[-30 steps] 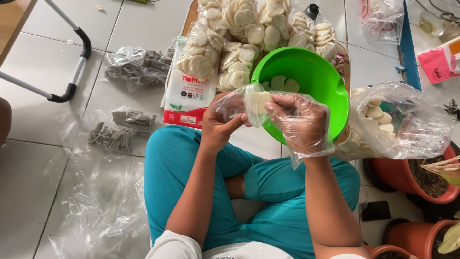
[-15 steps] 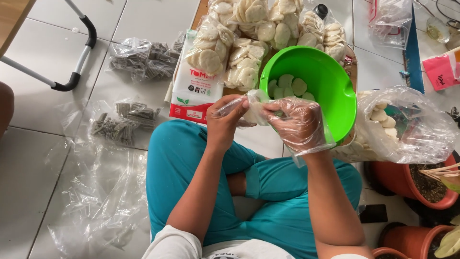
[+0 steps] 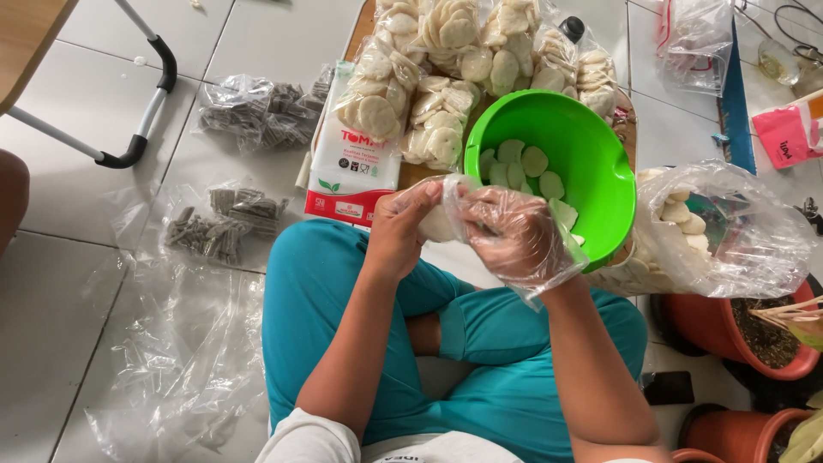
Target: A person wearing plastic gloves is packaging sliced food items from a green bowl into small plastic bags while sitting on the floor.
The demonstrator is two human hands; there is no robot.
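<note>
Holding 1 small bag (image 3: pixel 439 219) of crackers, both hands closed on it: left hand (image 3: pixel 401 227) bare, right hand (image 3: pixel 512 233) gloved; bag now lower, nearer green bowl (image 3: pixel 591 146) rim than before.

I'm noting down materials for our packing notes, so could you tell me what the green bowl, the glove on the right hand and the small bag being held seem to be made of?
The green bowl looks like moulded plastic: uniform bright colour, smooth, faintly glossy wall. The glove on the right hand seems thin clear plastic film, loose and wrinkled, skin showing through. The small bag, held by both hands with the left hand bare, appears to be transparent plastic film too, creased and shiny, with pale round crackers visible inside.
</note>
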